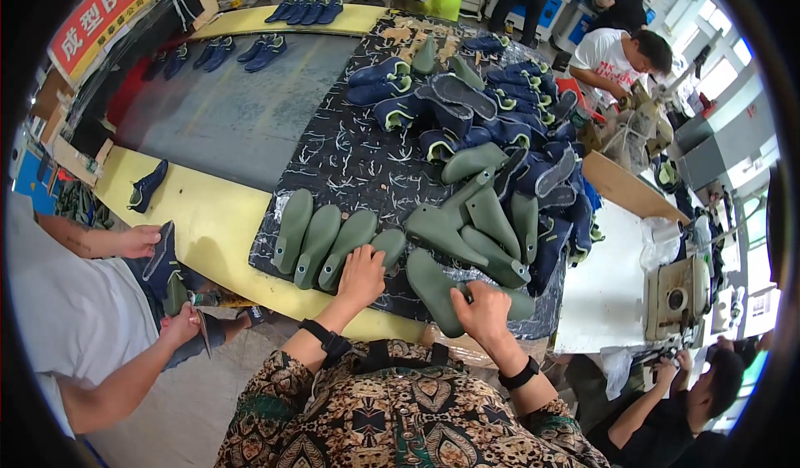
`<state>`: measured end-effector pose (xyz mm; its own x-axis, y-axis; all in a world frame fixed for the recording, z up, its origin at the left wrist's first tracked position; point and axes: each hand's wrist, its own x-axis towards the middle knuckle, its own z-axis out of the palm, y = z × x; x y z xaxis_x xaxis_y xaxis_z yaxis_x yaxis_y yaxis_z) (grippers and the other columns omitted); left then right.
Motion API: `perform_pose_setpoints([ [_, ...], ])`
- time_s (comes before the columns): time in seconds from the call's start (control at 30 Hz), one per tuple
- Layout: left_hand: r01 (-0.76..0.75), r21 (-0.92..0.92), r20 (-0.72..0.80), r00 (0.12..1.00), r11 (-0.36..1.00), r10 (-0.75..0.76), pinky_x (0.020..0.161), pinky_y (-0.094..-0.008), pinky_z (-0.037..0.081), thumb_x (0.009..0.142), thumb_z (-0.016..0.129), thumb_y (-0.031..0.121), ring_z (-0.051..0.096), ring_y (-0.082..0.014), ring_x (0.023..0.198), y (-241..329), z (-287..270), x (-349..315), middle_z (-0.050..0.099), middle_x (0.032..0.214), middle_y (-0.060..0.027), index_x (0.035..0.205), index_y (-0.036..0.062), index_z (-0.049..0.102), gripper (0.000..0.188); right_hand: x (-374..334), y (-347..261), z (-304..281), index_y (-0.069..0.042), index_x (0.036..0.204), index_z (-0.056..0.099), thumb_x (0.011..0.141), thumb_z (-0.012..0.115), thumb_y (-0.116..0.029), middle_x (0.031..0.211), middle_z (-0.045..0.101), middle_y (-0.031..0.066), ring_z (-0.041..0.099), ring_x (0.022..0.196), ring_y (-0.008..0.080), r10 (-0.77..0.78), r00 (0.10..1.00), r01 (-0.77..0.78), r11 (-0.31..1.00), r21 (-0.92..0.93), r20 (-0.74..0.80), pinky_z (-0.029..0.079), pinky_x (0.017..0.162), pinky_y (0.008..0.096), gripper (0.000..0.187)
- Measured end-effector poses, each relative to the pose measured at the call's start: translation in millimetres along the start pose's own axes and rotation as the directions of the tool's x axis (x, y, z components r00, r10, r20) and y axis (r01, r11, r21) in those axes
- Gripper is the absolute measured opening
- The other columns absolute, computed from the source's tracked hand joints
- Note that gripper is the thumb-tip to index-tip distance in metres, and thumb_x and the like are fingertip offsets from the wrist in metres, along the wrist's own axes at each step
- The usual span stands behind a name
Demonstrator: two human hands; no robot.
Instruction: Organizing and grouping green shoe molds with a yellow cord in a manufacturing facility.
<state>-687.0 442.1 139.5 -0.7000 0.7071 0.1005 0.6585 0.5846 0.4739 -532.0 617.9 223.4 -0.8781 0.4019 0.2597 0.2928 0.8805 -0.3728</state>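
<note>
Green shoe lasts lie on a black, white-marked table cover in front of me. Several of them stand side by side in a row, among them the leftmost last. My left hand is at the right end of this row, its fingers bent around a shoe last and partly hiding it. My right hand closes on another shoe last at the table's near edge. Beyond it, more loose lasts lie crossed over each other.
A heap of navy shoes covers the far right of the table. On the left runs a grey conveyor with yellow edges carrying shoes. A co-worker at left holds a shoe. A sewing-type machine stands on a white table.
</note>
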Motion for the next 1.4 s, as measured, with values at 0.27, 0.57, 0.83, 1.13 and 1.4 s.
perform_pose_setpoints([
  [0.27,-0.007,-0.046,-0.085,0.996,0.999,0.003,0.083,-0.0424,0.039,0.079,0.056,0.014,0.048,-0.0316,0.095,-10.0,4.7,2.0,0.049,0.096,-0.0138,0.101,0.0010,0.055,0.026,-1.6,-15.4,71.6,-0.005,0.066,0.056,0.078,0.061,-0.030,0.064,0.059,0.0147,0.058,0.056,0.0334,-0.005,0.995,-0.015,0.981,0.193,0.101,0.044,0.050,0.0421,0.028],
  [0.57,-0.064,-0.017,-0.140,0.988,0.998,0.061,0.081,-0.0424,0.038,0.073,0.061,0.012,0.048,-0.0319,0.094,1.3,2.2,-0.6,0.049,0.097,-0.0143,0.098,0.0010,0.056,0.027,119.3,22.9,77.5,0.000,0.111,0.042,0.062,0.076,-0.031,0.105,0.053,0.0158,0.053,0.099,0.0325,0.013,0.936,0.041,0.989,-0.146,0.352,0.047,0.081,0.0401,0.067],
  [0.83,-0.382,-0.151,0.111,0.910,0.912,0.400,0.095,-0.0416,0.034,0.066,0.058,0.000,0.040,-0.0382,0.116,34.1,22.8,-31.1,0.039,0.125,-0.0210,0.110,0.0016,0.053,0.044,136.7,5.5,80.0,0.000,0.117,0.040,0.058,0.078,-0.030,0.114,0.047,0.0205,0.047,0.109,0.0349,0.073,0.841,0.030,0.983,-0.180,0.536,0.046,0.087,0.0400,0.076],
  [1.13,0.073,-0.600,-0.063,0.989,0.797,-0.137,0.093,-0.0381,0.039,0.070,0.057,0.003,0.047,-0.0351,0.111,2.5,29.9,-5.7,0.047,0.119,-0.0185,0.108,0.0021,0.055,0.038,44.8,19.0,19.4,-0.001,0.112,0.044,0.061,0.061,-0.003,0.110,0.046,0.0164,0.046,0.105,0.0323,-0.577,0.816,0.563,0.800,0.206,0.011,0.042,0.089,0.0366,0.054],
  [1.4,-0.241,-0.328,0.114,0.950,0.914,0.291,0.101,-0.0455,0.023,0.073,0.065,0.030,0.033,-0.0337,0.123,48.8,-6.9,2.4,0.043,0.125,-0.0165,0.113,0.0032,0.054,0.049,-10.4,23.4,80.0,-0.003,0.108,0.046,0.069,0.054,-0.004,0.110,0.047,0.0168,0.049,0.102,0.0324,-0.483,0.868,0.415,0.836,0.359,0.119,0.046,0.081,0.0378,0.040],
])
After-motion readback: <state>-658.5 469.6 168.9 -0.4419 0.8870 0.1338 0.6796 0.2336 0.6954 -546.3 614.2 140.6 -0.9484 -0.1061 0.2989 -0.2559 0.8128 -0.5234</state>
